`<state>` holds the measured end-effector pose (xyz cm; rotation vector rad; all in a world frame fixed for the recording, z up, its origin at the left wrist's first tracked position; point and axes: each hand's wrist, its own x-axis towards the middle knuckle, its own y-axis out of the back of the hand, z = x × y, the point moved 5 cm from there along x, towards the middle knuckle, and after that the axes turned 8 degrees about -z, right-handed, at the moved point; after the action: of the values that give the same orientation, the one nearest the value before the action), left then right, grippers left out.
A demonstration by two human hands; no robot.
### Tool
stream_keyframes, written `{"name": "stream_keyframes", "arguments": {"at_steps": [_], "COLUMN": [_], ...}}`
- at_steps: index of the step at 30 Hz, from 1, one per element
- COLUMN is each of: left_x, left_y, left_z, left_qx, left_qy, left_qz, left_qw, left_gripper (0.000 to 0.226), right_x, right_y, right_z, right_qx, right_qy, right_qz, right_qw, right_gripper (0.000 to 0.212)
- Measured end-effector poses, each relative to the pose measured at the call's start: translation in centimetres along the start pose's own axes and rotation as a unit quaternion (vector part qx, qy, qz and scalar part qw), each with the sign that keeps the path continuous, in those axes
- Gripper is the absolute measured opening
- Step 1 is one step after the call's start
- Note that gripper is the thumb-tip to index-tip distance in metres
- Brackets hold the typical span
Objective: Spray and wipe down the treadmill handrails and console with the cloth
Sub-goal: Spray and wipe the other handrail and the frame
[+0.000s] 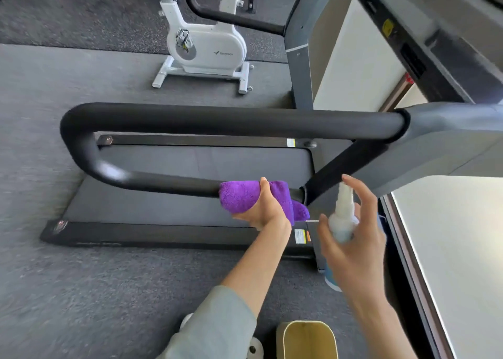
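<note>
A black padded handrail [217, 119] loops out from the treadmill's grey frame [449, 140]; its lower bar [168, 183] runs back toward me. My left hand [265, 209] grips a purple cloth [239, 198] wrapped round that lower bar near its joint. My right hand [353, 239] holds a small translucent spray bottle [343, 217] upright just right of the cloth, index finger raised over the nozzle. The console [424, 32] is at the upper right, blurred.
The treadmill deck [190, 211] lies below the rail on grey carpet. A white exercise bike [206, 45] stands behind. A second treadmill's handrail [234, 18] is at the top. A gold bin [307, 339] sits by my feet. A white wall panel [457, 249] is at right.
</note>
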<state>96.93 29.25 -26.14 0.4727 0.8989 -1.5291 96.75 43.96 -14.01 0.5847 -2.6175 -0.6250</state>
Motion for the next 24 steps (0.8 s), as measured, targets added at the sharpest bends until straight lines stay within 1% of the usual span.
{"name": "stream_keyframes", "arguments": {"at_steps": [5, 8, 10, 13, 16, 18, 20, 22, 24], "left_x": [-2.2, -1.5, -0.8, -0.1, -0.7, -1.7, -2.7, -3.1, -2.7], "left_y": [-1.2, -0.2, 1.6, 4.9, 6.7, 6.9, 6.5, 5.3, 3.2], "left_z": [-3.9, -3.8, -2.8, 0.7, 5.5, 8.7, 11.7, 14.1, 15.2], "left_qx": [0.04, 0.073, 0.12, 0.203, 0.305, 0.34, 0.378, 0.446, 0.521], "left_qy": [0.066, 0.067, 0.035, -0.065, -0.146, -0.209, -0.284, -0.36, -0.429], "left_qz": [-0.074, -0.118, -0.146, -0.172, -0.196, -0.215, -0.225, -0.212, -0.183], "left_qw": [0.994, 0.988, 0.981, 0.962, 0.92, 0.891, 0.852, 0.792, 0.715], "left_gripper": [0.104, 0.098, 0.085, 0.074, 0.078, 0.078, 0.073, 0.07, 0.071], "right_x": [-0.5, -0.5, -0.6, -0.7, -0.6, -0.6, -0.6, -0.5, -0.5], "right_y": [1.1, 1.2, 1.2, 0.8, 0.5, 0.6, 0.9, 1.2, 1.3], "right_z": [0.9, 0.7, 0.5, 0.5, 0.5, 0.7, 0.9, 0.9, 1.1], "right_qx": [-0.002, 0.007, 0.012, 0.019, 0.025, 0.025, 0.024, 0.018, 0.016], "right_qy": [-0.018, -0.013, -0.005, -0.003, -0.009, -0.016, -0.022, -0.019, -0.017], "right_qz": [0.003, 0.006, 0.008, 0.002, 0.004, 0.013, 0.015, 0.017, 0.021], "right_qw": [1.0, 1.0, 1.0, 1.0, 1.0, 0.999, 0.999, 1.0, 1.0], "right_gripper": [0.071, 0.073, 0.07, 0.068, 0.068, 0.067, 0.066, 0.065, 0.064]}}
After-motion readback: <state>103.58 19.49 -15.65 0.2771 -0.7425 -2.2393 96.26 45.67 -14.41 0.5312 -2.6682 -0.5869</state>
